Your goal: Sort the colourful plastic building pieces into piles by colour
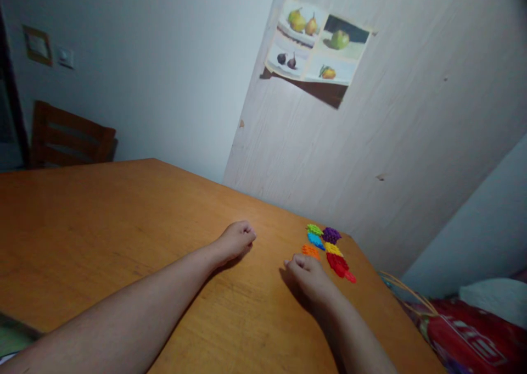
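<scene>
My left hand [237, 240] rests on the wooden table [123, 215], curled into a fist with nothing showing in it. To its right, my right hand [307, 275] is also closed in a fist, with no object visible in the fingers. Just beyond it lie small bumpy plastic pieces sorted by colour: orange [310, 251], blue [315, 240], green [314, 229], purple [331, 235], yellow [333, 249] and red [338, 264]. The right hand is nearest the orange pieces and partly overlaps them in view; contact is unclear. The left hand is apart from all the pieces.
The table's far edge runs along a wall panel with a fruit poster [317, 44]. A wooden chair [74, 135] stands behind the table at left. Beyond the right edge are a red bag [473, 330] and a looped tan cord [411, 291].
</scene>
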Tool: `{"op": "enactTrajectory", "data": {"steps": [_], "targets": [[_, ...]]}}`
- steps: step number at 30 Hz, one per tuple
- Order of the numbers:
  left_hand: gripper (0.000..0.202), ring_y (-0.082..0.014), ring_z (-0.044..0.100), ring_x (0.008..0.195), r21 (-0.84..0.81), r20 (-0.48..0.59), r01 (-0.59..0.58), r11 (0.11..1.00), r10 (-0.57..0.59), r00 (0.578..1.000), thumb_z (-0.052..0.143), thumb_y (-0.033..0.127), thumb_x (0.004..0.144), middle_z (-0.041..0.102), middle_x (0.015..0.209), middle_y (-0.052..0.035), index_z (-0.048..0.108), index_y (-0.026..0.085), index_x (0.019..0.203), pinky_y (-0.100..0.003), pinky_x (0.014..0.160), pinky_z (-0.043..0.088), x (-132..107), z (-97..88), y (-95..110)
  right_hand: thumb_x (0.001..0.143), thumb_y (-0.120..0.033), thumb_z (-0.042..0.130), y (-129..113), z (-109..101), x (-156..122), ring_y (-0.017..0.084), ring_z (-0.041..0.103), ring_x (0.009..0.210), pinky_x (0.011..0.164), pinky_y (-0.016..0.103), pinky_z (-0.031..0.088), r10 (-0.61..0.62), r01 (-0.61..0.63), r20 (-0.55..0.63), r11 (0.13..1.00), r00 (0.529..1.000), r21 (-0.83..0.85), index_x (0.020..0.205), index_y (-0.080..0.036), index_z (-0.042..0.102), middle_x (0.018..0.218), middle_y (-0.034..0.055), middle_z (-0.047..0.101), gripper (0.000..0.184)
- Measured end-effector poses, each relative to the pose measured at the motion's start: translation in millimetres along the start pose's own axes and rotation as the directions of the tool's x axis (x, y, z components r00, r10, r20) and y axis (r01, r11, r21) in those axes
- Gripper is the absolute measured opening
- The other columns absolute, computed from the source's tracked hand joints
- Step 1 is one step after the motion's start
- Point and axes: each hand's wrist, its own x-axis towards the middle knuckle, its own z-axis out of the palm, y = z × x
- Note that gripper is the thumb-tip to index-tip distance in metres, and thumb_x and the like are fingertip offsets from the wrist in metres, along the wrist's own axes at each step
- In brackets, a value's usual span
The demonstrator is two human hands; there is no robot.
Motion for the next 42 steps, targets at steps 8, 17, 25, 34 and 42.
{"op": "enactTrajectory", "data": {"steps": [8,17,25,34,42], "targets": [[0.011,-0.0159,0.054,0.066,0.39,-0.039,-0.12,0.913,0.147,0.988,0.054,0.025,0.081,0.063,0.071,-0.0027,0.06,0.019,0.074,-0.025,0.059,0.033,8,-11.9,-7,0.092,-0.043,0.051,-36,20,-11,0.012,0.053,0.061,0.056,0.025,0.024,-0.046,0.099,0.134,0.902,0.99,-0.42,0.065,-0.019,0.06,0.061,-0.0007,0.06,0.037],[0.014,-0.0204,0.059,0.074,0.583,-0.03,-0.124,0.803,0.174,0.984,0.054,0.028,0.087,0.069,0.083,-0.0063,0.065,0.021,0.08,-0.028,0.067,0.036,-2,-5.6,-10,0.101,-0.047,0.039,-42,32,-17,0.019,0.067,0.074,0.058,0.028,0.028,-0.095,0.115,0.066,0.747,0.993,-0.655,0.079,-0.022,0.071,0.083,0.0084,0.076,0.046],[0.019,-0.0243,0.063,0.09,0.684,-0.027,-0.14,0.716,0.216,0.976,0.051,0.022,0.088,0.07,0.098,-0.0125,0.069,0.02,0.091,-0.032,0.08,0.045,-13,-2.5,-7,0.104,-0.049,0.031,-44,36,-22,0.024,0.071,0.084,0.062,0.029,0.036,-0.018,-0.006,-0.025,0.694,1.0,-0.72,0.09,-0.021,0.069,0.091,0.0111,0.076,0.049],[0.031,-0.032,0.057,0.116,0.831,0.043,-0.139,0.539,0.185,0.982,0.047,0.026,0.091,0.063,0.119,-0.0194,0.07,0.015,0.109,-0.042,0.097,0.047,-42,5.2,0,0.102,-0.049,0.03,-40,33,-22,0.026,0.071,0.091,0.068,0.032,0.044,0.072,-0.108,-0.081,0.706,0.994,-0.7,0.093,-0.022,0.071,0.096,0.0142,0.075,0.05],[0.04,-0.0348,0.055,0.12,0.832,0.041,-0.093,0.547,0.106,0.994,0.046,0.03,0.092,0.059,0.127,-0.022,0.067,0.011,0.121,-0.047,0.102,0.046,-73,10.4,8,0.1,-0.054,0.026,-31,31,-19,0.028,0.07,0.096,0.073,0.035,0.046,0.099,-0.136,-0.094,0.711,0.991,-0.69,0.097,-0.022,0.072,0.1,0.0162,0.075,0.056]]}}
